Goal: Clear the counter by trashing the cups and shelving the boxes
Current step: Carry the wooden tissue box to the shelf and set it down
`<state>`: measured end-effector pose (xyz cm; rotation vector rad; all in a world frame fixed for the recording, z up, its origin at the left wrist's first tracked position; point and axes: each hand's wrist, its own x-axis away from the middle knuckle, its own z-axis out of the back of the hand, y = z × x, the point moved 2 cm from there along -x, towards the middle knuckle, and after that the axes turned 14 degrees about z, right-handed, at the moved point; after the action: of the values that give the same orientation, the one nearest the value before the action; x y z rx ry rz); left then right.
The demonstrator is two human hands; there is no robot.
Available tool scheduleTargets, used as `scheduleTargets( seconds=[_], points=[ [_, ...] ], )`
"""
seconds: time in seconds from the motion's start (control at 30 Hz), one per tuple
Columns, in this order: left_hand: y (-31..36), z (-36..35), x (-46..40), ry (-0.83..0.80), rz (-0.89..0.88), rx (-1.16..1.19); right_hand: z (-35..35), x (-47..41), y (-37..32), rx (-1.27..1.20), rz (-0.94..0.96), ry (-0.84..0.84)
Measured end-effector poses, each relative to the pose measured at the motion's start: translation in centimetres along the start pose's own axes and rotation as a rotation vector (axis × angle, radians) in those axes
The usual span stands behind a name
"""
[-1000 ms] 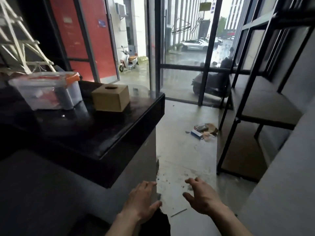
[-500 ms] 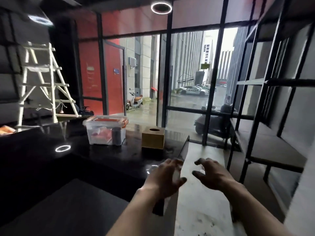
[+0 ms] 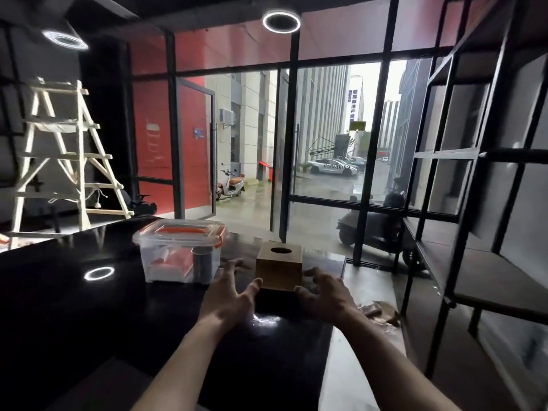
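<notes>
Centre frame: left hand (image 3: 229,301) and right hand (image 3: 323,298), fingers spread, flank brown square wooden box (image 3: 278,269) on glossy black counter (image 3: 74,292); contact unclear.

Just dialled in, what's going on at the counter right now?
A person is reaching with both bare hands for the brown box with a round hole in its top on the black counter. The left hand and right hand are open, fingers spread, one at each side of the box, not yet gripping it. A clear lidded bin stands just left of the box. The metal shelving at right looks empty.
</notes>
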<state>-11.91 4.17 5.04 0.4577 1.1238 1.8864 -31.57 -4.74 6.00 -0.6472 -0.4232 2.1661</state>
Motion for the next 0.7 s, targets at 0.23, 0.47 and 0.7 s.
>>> scheduleTargets(
  seconds=[0.23,0.47,0.7],
  points=[
    [-0.9,-4.0,-9.0,-0.110,0.253,0.259,-2.2,-8.3,4.5,-0.391,-0.230,0.176],
    [-0.5,-7.3,-14.6,-0.213,0.438,0.451,-5.4,-13.9,9.1,-0.521,-0.314,0.111],
    [-1.0,-7.3,-16.2,-0.320,0.428,0.447,-5.4,-14.2,8.4,-0.508,-0.350,0.126]
  ],
)
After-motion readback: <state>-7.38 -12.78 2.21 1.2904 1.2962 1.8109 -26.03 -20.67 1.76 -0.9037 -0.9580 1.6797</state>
